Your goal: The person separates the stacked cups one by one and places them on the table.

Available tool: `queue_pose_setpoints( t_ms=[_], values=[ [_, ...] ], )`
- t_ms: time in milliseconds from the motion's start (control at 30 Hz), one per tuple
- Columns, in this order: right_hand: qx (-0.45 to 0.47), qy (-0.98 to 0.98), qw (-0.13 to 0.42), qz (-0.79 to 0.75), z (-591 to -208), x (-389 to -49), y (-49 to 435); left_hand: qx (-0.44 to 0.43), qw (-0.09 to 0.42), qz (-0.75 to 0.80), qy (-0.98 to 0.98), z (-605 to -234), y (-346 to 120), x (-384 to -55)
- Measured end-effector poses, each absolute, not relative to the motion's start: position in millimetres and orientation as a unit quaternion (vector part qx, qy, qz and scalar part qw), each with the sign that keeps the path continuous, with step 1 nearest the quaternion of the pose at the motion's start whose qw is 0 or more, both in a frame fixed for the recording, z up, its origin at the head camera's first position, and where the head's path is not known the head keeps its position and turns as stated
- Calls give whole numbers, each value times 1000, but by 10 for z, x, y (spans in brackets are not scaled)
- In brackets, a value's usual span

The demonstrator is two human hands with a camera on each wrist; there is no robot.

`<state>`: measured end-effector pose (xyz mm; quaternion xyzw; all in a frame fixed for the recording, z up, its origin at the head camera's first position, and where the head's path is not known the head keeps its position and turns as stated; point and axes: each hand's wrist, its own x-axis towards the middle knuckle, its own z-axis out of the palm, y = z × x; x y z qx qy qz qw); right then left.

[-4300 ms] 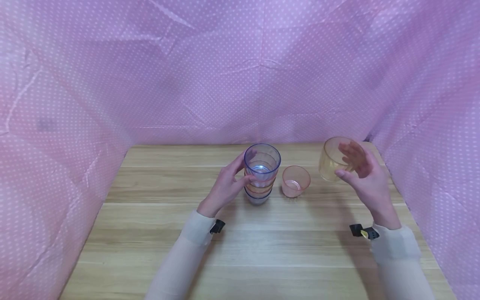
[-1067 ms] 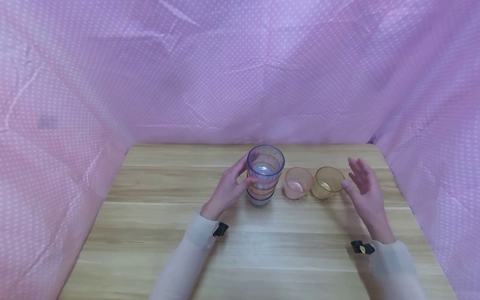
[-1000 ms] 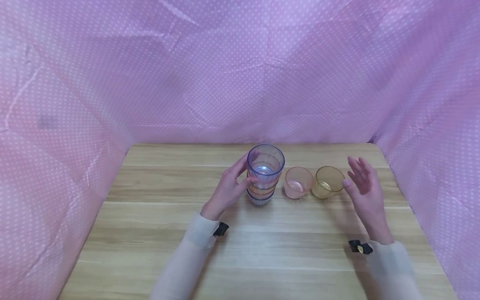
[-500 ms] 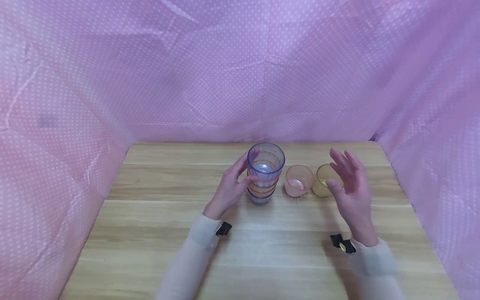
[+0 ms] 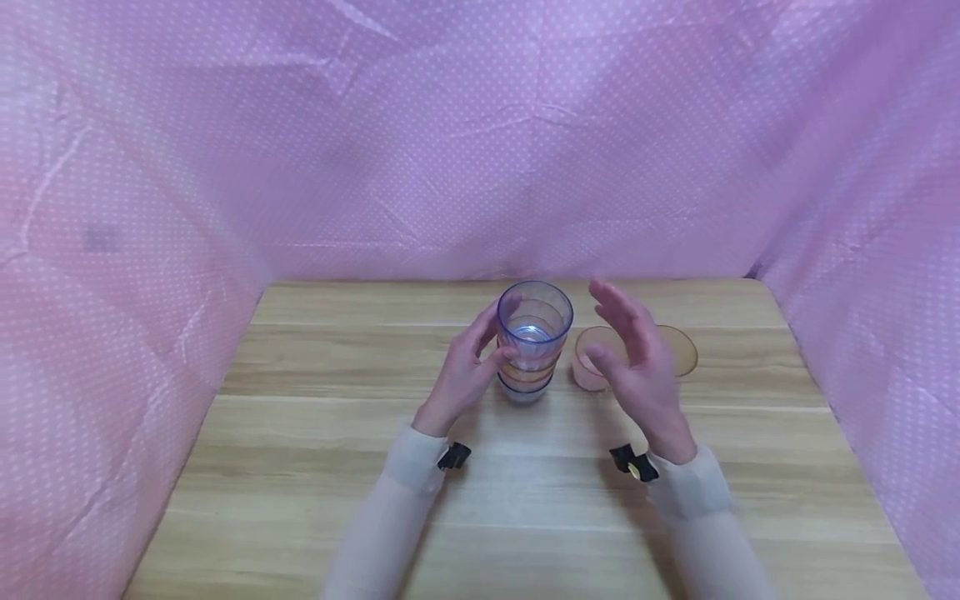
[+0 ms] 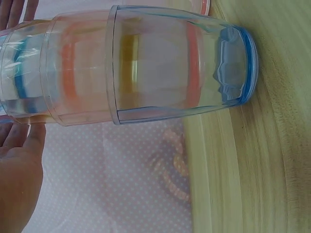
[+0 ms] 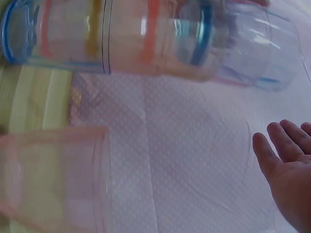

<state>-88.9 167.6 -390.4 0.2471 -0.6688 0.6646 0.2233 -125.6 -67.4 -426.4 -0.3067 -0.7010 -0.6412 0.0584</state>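
There's our stack of clear cups (image 5: 528, 362), upright on the tabletop (image 5: 292, 467), cup nested in cup, nothing showing inside the blue-rimmed cup (image 5: 536, 333) on top. The left hand (image 5: 461, 371) has its grip clamped round the stack's upper part. Just beside, we see the pink cup (image 5: 588, 377), no contents visible, then the yellow cup (image 5: 680, 350), half hidden behind the right hand (image 5: 637, 371), its fingers and thumb apart, holding nothing. We'd want that left grip light and level, lest the tall stack tip.
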Motion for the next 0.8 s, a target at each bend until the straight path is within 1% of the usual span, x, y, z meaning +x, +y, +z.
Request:
queue_pose_setpoints(
  t_ms=[167, 300, 467, 800],
  values=[
    [231, -698, 168, 657, -3947, -961, 1595, -306, 58, -655, -688, -4278, -657, -1253],
    [235, -713, 144, 645, -3989, -1023, 1551, -296, 58, -662, -686, -4284, -656, -1241],
    [231, -732, 131, 627, -3996, -1042, 1527, -285, 56, -661, -692, -4279, -649, -1228],
    [219, -746, 136, 614, -4011, -1057, 1483, -271, 50, -611, -742, -4241, -696, -1195]
  ],
)
